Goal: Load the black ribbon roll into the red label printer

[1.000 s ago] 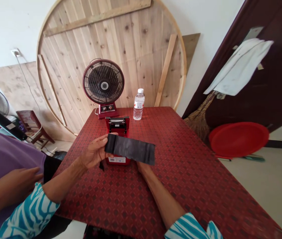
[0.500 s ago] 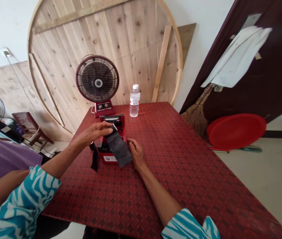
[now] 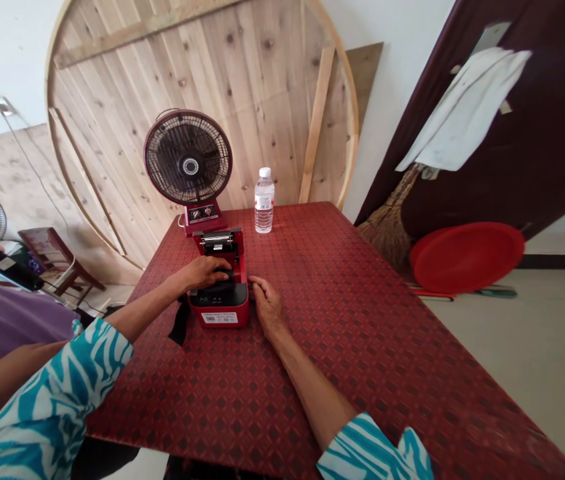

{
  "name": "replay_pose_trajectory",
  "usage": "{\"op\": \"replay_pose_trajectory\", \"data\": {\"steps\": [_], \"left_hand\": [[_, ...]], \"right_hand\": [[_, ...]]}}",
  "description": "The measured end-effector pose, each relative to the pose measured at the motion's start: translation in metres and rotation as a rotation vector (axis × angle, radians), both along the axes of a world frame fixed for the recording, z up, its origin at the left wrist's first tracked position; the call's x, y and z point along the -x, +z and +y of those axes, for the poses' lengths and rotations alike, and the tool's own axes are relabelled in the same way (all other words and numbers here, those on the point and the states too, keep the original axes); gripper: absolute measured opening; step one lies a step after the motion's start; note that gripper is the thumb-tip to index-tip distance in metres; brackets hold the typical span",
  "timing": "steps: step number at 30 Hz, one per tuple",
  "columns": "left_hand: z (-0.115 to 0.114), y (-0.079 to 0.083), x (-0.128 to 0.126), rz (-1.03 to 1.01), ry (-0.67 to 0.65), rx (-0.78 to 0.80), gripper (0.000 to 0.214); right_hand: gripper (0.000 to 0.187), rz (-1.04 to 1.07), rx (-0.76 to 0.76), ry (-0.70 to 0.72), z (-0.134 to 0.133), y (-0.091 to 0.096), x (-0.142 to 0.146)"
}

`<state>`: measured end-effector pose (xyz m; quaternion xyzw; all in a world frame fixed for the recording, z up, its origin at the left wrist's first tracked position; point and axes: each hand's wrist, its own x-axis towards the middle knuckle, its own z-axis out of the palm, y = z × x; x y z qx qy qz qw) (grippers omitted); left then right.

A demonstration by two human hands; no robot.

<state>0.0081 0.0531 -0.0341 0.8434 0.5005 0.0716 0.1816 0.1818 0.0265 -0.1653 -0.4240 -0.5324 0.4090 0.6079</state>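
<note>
A red and black label printer point(image 3: 220, 313) sits on the table with its lid point(image 3: 218, 239) raised. My left hand point(image 3: 205, 272) reaches into the open compartment, fingers bent over a dark roll point(image 3: 226, 276) that is mostly hidden beneath them. Against the printer's right side rests my right hand point(image 3: 268, 308), its fingers curled at the edge of the casing. A black strip point(image 3: 178, 323) lies along the printer's left side, running down to the tabletop.
Behind the printer stands a dark red fan point(image 3: 190, 167), with a water bottle point(image 3: 264, 201) to its right. A large wooden round point(image 3: 262, 120) leans on the wall. Another person's purple clothing point(image 3: 12, 317) is close at left. A broom point(image 3: 387, 230) and red basin point(image 3: 467, 257) are beyond the table point(image 3: 362, 347).
My left hand has lowered into the printer; the dark strip it held up over the front no longer hangs there, so the front label shows. My right hand stays at the printer's side.
</note>
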Motion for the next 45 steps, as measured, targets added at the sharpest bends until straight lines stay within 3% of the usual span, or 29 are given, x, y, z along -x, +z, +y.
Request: {"op": "replay_pose_trajectory", "data": {"steps": [5, 8, 14, 17, 21, 25, 28, 33, 40, 45], "left_hand": [[0.008, -0.004, -0.004, 0.158, -0.014, -0.046, 0.025], [0.018, -0.007, -0.007, 0.231, -0.06, 0.015, 0.022], [0.031, -0.003, -0.006, 0.175, -0.103, 0.105, 0.021], [0.019, 0.007, 0.005, 0.033, -0.072, 0.051, 0.028], [-0.004, 0.014, 0.023, -0.332, 0.053, -0.032, 0.03], [-0.03, 0.004, 0.03, -0.677, 0.172, -0.023, 0.04], [-0.056, -0.006, 0.025, -0.645, 0.212, -0.072, 0.039], [-0.088, -0.012, 0.014, -0.436, 0.062, -0.319, 0.031], [-0.087, -0.031, 0.016, -0.335, 0.066, -0.521, 0.025], [-0.087, -0.046, 0.018, -0.378, 0.049, -0.562, 0.022]], "right_hand": [[0.03, 0.002, 0.013, 0.017, 0.0, -0.001, -0.001], [0.029, -0.002, 0.002, 0.005, 0.0, -0.002, -0.001], [0.029, 0.004, 0.011, -0.005, 0.0, -0.002, -0.001], [0.029, 0.004, 0.003, -0.009, 0.0, -0.001, -0.001], [0.028, 0.001, 0.001, -0.005, 0.001, -0.001, -0.001], [0.031, 0.002, 0.03, -0.002, 0.001, -0.004, -0.002], [0.035, 0.049, 0.05, -0.01, 0.003, -0.001, -0.003], [0.048, 0.167, 0.056, -0.037, 0.025, 0.022, 0.001], [0.052, 0.125, -0.042, -0.018, 0.075, 0.068, 0.025], [0.044, 0.124, -0.141, 0.001, 0.065, 0.083, 0.028]]}}
